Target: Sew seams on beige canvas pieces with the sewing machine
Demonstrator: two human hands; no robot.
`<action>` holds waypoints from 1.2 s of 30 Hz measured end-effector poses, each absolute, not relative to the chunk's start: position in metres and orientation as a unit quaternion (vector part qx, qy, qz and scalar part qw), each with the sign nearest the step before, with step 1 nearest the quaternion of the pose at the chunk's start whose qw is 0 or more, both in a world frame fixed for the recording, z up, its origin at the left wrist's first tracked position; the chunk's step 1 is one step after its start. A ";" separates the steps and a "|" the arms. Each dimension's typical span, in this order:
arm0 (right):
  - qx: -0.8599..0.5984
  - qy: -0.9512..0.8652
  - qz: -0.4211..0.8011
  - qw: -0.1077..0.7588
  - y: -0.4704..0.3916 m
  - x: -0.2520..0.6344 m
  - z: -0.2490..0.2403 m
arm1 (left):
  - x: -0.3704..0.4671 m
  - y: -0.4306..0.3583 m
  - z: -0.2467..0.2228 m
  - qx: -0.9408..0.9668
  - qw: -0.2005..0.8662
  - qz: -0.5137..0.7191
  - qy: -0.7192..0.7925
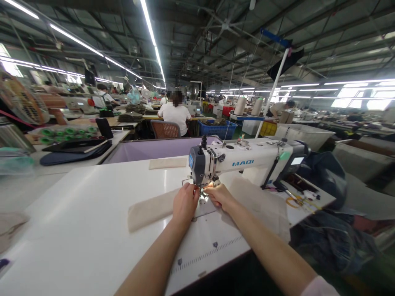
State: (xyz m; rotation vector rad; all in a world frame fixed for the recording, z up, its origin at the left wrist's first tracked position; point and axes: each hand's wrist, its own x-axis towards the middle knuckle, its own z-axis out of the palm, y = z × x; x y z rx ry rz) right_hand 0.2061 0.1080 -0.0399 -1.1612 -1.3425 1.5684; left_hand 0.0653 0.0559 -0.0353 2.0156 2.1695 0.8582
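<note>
A white sewing machine point(243, 160) stands on the table, its lit needle area point(203, 193) between my two hands. My left hand point(185, 203) is at the left of the needle, fingertips pinched together close under the machine's head. From the right, my right hand point(220, 195) reaches to the same spot with its fingers curled closed. Whatever either hand pinches is too small or hidden to name. A folded beige cloth strip point(149, 209) lies flat on the left, running toward the needle behind my left hand. A wider beige cloth piece point(259, 203) spreads under the machine's arm, right of my right hand.
Another beige strip point(167, 163) lies by the table's far edge. Scissors with yellow handles point(294, 201) lie at the right end. A lilac bin point(138, 151) adjoins the far side. A person in a white shirt point(175, 117) sits ahead. Thread cones point(240, 106) stand behind the machine.
</note>
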 end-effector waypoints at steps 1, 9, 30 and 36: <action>-0.454 -0.526 0.614 0.375 0.109 0.206 -0.040 | 0.065 0.056 -0.036 0.653 0.029 0.279 0.703; -0.460 -0.526 0.609 0.375 0.113 0.202 -0.043 | 0.063 0.060 -0.038 0.650 0.038 0.296 0.699; -0.489 -0.559 0.554 0.375 0.121 0.199 -0.054 | 0.063 0.062 -0.040 0.654 0.043 0.300 0.693; -0.500 -0.578 0.527 0.372 0.117 0.197 -0.046 | 0.061 0.063 -0.041 0.651 0.041 0.309 0.692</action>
